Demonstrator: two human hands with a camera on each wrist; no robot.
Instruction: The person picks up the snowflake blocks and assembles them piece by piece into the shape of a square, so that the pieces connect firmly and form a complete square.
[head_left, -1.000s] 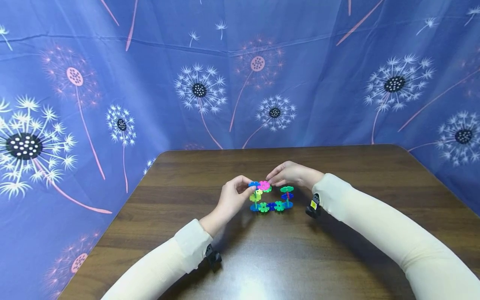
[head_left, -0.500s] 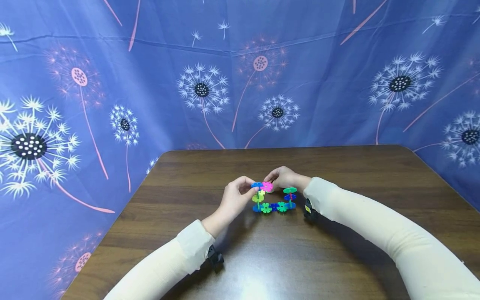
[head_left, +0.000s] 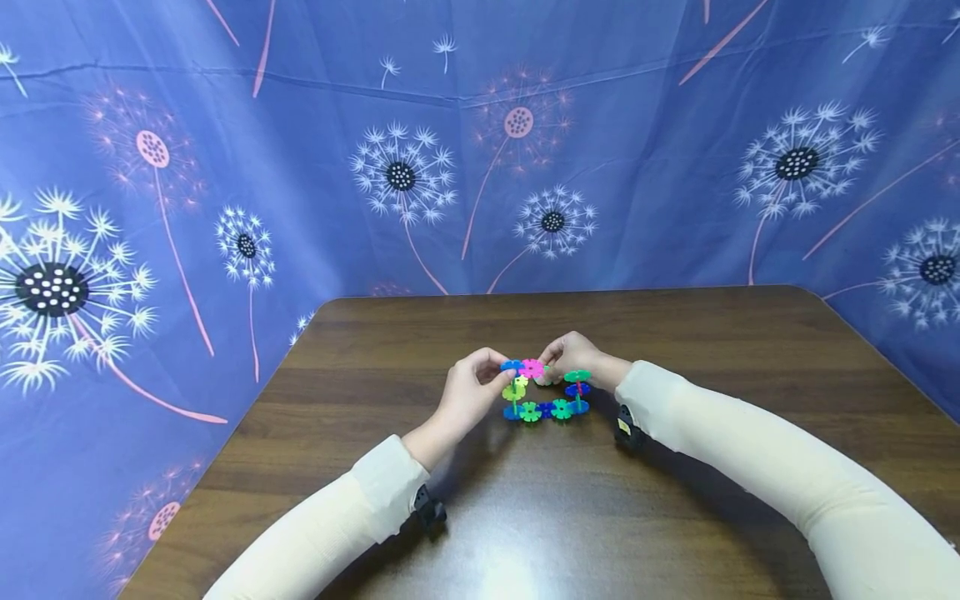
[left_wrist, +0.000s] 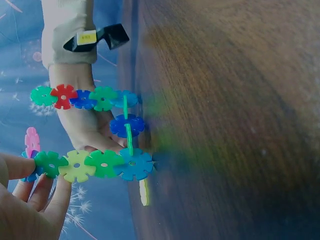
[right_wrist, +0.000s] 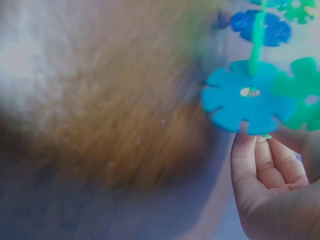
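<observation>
A frame of interlocking flower-shaped plastic discs (head_left: pixel 546 410) stands upright on the table in the head view, in blue, green, yellow and red. My left hand (head_left: pixel 467 392) pinches the blue disc (head_left: pixel 512 365) at its upper left corner. Joined to that one is a pink disc (head_left: pixel 531 368). Behind the frame, my right hand (head_left: pixel 577 357) has its fingertips together beside the pink disc, on a pale green disc that they mostly hide. In the right wrist view the fingers (right_wrist: pixel 245 155) are curled below a large blue disc (right_wrist: pixel 240 110), with only a green sliver showing at their tips.
The brown wooden table (head_left: pixel 600 517) reaches out on all sides of the frame. Past its far edge hangs a blue curtain (head_left: pixel 315 167) with a dandelion print. Each wrist wears a small black camera (head_left: pixel 628 427).
My right hand has come in behind the frame, its fingertips drawing together near the pink disc. The left hand keeps its pinch on the blue disc; the view has shifted slightly.
</observation>
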